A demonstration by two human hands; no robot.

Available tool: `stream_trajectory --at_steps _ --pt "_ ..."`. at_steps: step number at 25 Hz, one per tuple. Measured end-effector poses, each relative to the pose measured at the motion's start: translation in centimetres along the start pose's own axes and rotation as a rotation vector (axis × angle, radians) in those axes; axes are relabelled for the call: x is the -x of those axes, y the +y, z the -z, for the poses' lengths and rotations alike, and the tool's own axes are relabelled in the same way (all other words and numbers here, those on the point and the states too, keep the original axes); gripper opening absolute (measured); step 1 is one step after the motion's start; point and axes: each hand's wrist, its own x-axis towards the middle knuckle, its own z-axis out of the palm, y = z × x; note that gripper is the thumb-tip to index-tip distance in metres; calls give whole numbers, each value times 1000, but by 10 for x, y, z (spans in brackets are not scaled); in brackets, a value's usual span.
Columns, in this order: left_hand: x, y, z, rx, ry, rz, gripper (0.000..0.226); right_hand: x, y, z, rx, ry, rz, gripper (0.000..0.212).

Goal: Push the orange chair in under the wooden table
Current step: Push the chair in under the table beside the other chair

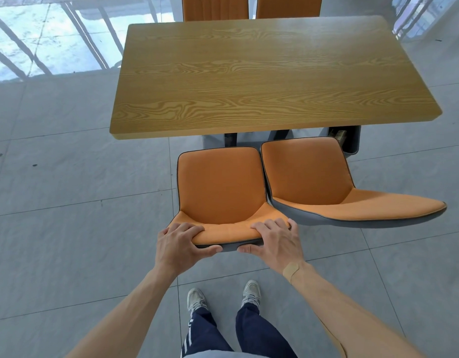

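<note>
Both the left hand (180, 244) and the right hand (276, 241) clench the top edge of the orange chair (219, 192), which stands just short of the wooden worktop (262, 73), a second chair (326, 182) touching its right side.

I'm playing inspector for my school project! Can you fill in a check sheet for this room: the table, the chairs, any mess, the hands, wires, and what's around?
Surface: wooden table, bare top.
Job's things: orange chair stands just short of the table's near edge, seat not under it.
Clutter: nothing seen on the table; small dark specks on the floor.
Hands: left hand and right hand grip the chair's backrest top, fingers over the front.
Cables: nothing seen.
Surroundings: second orange chair beside it; two more chairs across the table; grey tiles.
</note>
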Motion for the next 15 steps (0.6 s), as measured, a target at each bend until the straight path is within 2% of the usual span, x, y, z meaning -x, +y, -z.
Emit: stream_trajectory --at_steps 3,9,15 --pt "-1 3 1 -2 11 3 93 -2 3 0 5 15 15 92" --pt "-6 17 0 -14 -5 23 96 -13 19 8 37 -68 52 103" --pt "-5 15 -3 -22 -1 31 94 -17 21 6 24 -98 75 103"
